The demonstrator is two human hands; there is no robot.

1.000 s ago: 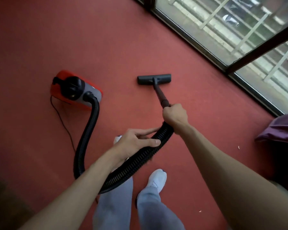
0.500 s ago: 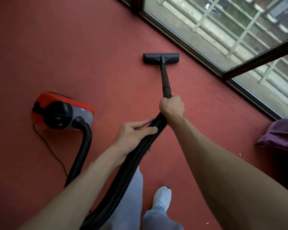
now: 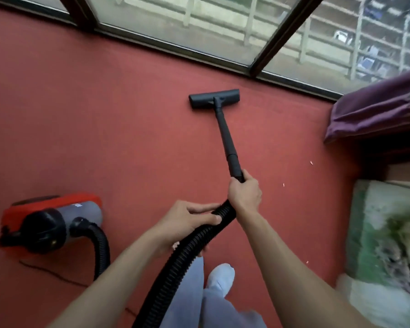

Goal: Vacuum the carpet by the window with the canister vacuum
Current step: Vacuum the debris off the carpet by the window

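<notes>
The red and grey canister vacuum [image 3: 55,218] sits on the red carpet [image 3: 104,119] at the lower left. Its black ribbed hose [image 3: 175,268] curves round to the black wand [image 3: 225,131], which ends in a flat floor nozzle [image 3: 214,98] lying on the carpet just short of the window [image 3: 199,22]. My right hand [image 3: 245,192] grips the wand's lower end. My left hand [image 3: 189,221] holds the hose just behind it, thumb on top.
A dark window frame [image 3: 175,53] borders the carpet at the top. A purple cushion [image 3: 376,105] on dark furniture and a green and white patterned fabric [image 3: 388,245] stand at the right. Small white crumbs [image 3: 311,163] lie on the carpet. The power cord [image 3: 57,275] trails beside the canister.
The nozzle has been pushed forward and to the right, closer to the window. My view has swung right, so the canister now sits further to the lower left.
</notes>
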